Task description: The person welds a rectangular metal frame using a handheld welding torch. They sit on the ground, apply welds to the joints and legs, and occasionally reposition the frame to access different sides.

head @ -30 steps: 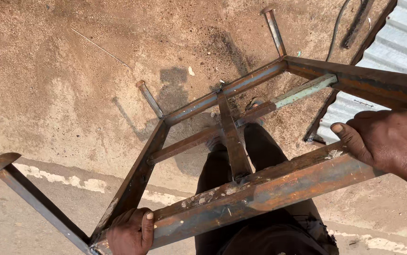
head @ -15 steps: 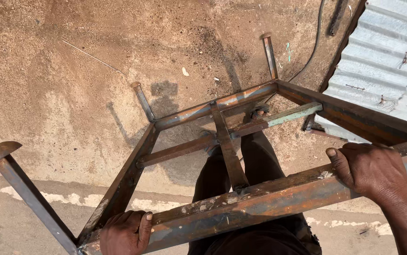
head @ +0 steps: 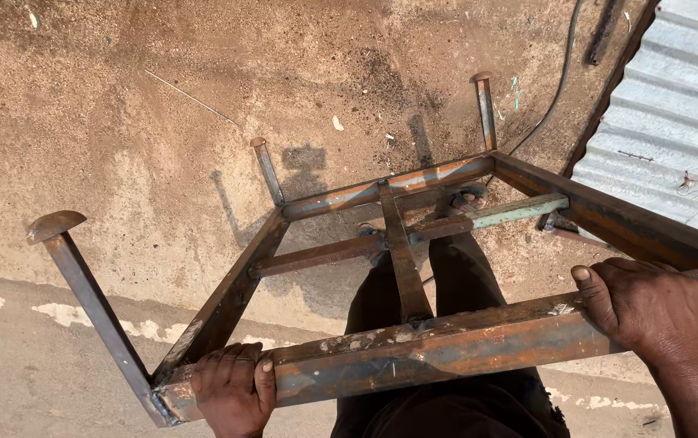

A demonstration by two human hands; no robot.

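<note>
head view, looking straight down. rusty metal frame (head: pixel 414 341) of square tubing, held up off the ground by two bare hands. left hand (head: pixel 234 393) at the near left corner of the frame, fingers (head: pixel 239 367) curled together over the top of the near rail, clamped on it from below. right hand (head: pixel 645 307) farther along the same near rail, toward its right end, fingers wrapped down over the far side and thumb (head: pixel 590 294) lying along the top, gripping firmly. between the two sets of fingers, a long stretch of bare rusted rail with flecks of pale paint. beyond the fingers, a cross of inner bars (head: pixel 402 247) spanning the frame, one of them a pale green bar (head: pixel 519 211). just left of the left fingers, a leg (head: pixel 98 312) sticking out and away, ending in a rounded foot cap (head: pixel 55 225). two more legs (head: pixel 483 113) pointing away at the far corners. under the frame, dark trousers (head: pixel 446 300) and a sandalled foot, partly hidden. below all, sandy dirt ground (head: pixel 122 105) with a paler concrete strip (head: pixel 33 357) near the left fingers. beyond the right fingers, corrugated metal sheet (head: pixel 665 122) and a thin dark cable (head: pixel 560 81) trailing across the dirt.
</note>
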